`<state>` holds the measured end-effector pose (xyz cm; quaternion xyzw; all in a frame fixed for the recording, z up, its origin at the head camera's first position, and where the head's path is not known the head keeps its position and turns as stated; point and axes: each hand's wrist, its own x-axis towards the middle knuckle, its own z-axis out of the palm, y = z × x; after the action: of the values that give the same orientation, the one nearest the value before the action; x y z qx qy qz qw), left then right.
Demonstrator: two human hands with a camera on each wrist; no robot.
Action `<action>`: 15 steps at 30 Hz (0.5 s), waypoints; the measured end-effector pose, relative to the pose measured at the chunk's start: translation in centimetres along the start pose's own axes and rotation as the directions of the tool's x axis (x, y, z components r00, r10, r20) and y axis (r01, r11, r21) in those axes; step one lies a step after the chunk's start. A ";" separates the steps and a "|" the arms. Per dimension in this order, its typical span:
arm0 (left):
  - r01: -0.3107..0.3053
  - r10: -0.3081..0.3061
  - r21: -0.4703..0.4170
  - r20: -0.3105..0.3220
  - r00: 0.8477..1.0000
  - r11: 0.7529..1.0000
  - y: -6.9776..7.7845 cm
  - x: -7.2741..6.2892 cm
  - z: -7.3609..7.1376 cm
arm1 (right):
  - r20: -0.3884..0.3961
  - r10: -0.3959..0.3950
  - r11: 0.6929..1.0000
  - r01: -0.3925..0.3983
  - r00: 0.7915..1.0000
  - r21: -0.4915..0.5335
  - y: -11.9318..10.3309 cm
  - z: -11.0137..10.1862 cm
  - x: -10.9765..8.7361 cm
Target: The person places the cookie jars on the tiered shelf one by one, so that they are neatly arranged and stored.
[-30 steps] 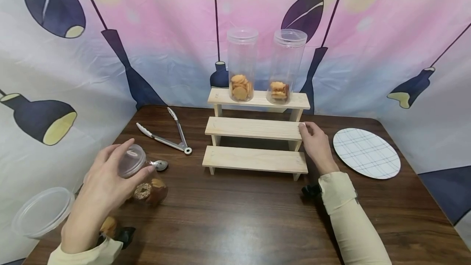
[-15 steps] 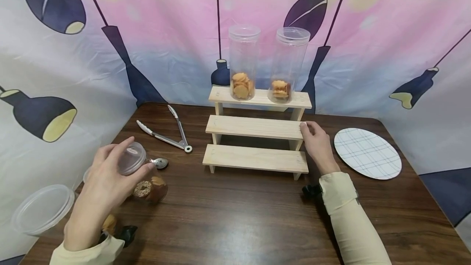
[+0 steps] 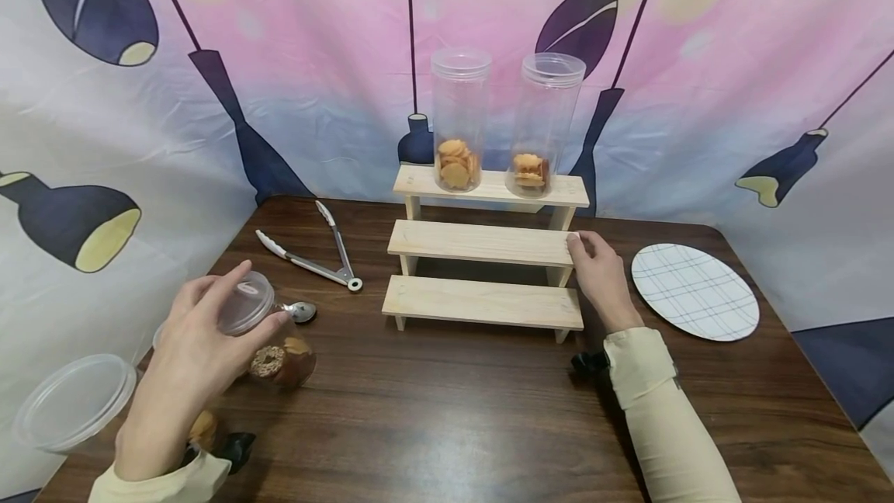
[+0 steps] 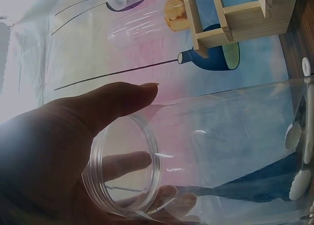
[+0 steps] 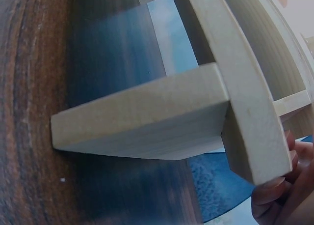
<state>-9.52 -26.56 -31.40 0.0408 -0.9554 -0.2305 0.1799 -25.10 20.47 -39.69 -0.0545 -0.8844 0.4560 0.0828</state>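
Observation:
At the left of the table, my left hand (image 3: 185,367) curls its thumb and fingers round the lidded top of a tall clear jar (image 3: 247,305). Ring-shaped and other cookies (image 3: 268,362) lie in its bottom. The left wrist view shows the same jar (image 4: 230,151) with thumb and fingers on opposite sides of its lid. My right hand (image 3: 599,274) grips the right end of the middle step of a three-step wooden stand (image 3: 482,243), thumb at its edge. In the right wrist view, fingertips (image 5: 272,183) meet the end of the board. Two lidded jars (image 3: 457,111) with cookies stand on the top step.
A jar with a wide lid (image 3: 77,402) stands left of my left wrist, partly hidden by it. Behind the held jar are a spoon (image 3: 302,311) and spread tongs (image 3: 314,270). A checked oval plate (image 3: 694,292) lies at the right. A printed curtain (image 3: 335,60) backs the table.
Both hands keep their places on the jar and the stand. Only the head view shifts slightly.

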 end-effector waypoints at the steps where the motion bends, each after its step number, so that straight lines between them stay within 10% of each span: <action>1: -0.001 0.001 0.001 -0.003 1.000 1.000 0.0 0.0 0.0 | 0.000 0.000 1.000 0.000 1.000 0.001 0.0 0.0 0.0; 15: -0.015 0.015 -0.006 -0.035 0.999 1.000 0.0 0.0 0.1 | -0.006 -0.021 1.000 0.021 1.000 0.013 0.2 0.0 0.1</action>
<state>-9.58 -26.56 -31.44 0.0369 -0.9517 -0.2316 0.1983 -25.18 20.56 -39.87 -0.0460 -0.8817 0.4607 0.0907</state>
